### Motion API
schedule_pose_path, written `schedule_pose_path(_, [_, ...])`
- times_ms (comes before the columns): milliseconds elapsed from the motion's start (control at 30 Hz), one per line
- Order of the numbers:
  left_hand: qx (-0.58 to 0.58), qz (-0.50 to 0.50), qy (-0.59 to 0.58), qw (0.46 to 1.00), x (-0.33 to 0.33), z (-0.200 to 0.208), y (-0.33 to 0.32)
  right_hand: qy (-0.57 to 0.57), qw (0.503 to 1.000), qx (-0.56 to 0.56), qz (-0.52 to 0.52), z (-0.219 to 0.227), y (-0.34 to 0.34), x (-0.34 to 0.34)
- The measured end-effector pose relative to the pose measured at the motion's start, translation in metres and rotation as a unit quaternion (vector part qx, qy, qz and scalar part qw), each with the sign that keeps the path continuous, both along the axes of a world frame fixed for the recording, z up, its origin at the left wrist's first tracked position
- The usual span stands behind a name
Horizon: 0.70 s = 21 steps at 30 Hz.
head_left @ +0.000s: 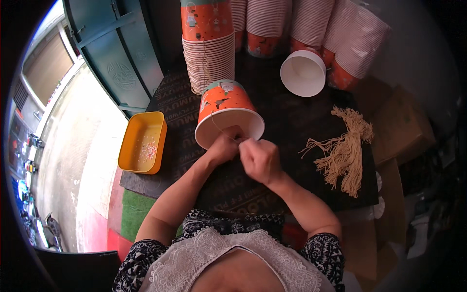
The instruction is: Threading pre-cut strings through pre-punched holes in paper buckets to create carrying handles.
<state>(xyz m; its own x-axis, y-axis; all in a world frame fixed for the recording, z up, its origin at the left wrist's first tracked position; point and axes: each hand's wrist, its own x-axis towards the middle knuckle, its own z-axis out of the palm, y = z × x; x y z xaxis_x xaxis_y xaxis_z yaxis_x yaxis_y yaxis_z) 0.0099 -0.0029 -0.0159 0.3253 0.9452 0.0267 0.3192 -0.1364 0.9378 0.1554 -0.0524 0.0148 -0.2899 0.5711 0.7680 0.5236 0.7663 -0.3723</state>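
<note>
An orange patterned paper bucket point(226, 100) lies tipped on the table, its white mouth toward me. A thin beige string point(217, 124) crosses that mouth and runs to my fingers. My left hand point(225, 147) is at the lower rim, its fingers closed on the string and partly inside the mouth. Right beside it, my right hand point(260, 158) is curled into a fist, apparently pinching the string; its fingertips are hidden. To the right lies a bundle of beige strings point(348, 151). A yellow tray point(127, 146) with small pink and white bits sits at the left.
A tall stack of nested orange buckets point(209, 61) stands behind the tipped one. More bucket stacks point(311, 22), some in clear plastic, line the back. A single white-lined bucket point(303, 74) lies before them. Cardboard boxes point(401, 124) flank the dark table point(287, 121); a green metal door point(116, 58) stands left.
</note>
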Motion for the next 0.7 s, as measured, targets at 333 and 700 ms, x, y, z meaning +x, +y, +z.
schedule_pose_path(333, [-0.067, -0.018, -0.053, 0.996, -0.011, 0.01, 0.0, -0.003, 0.988, -0.106, -0.11, -0.025, 0.029, 0.015])
schedule_pose_path(700, [-0.068, -0.005, -0.089, 0.994, -0.009, 0.01, 0.0, -0.044, 0.979, -0.189, -0.069, -0.026, 0.024, 0.012])
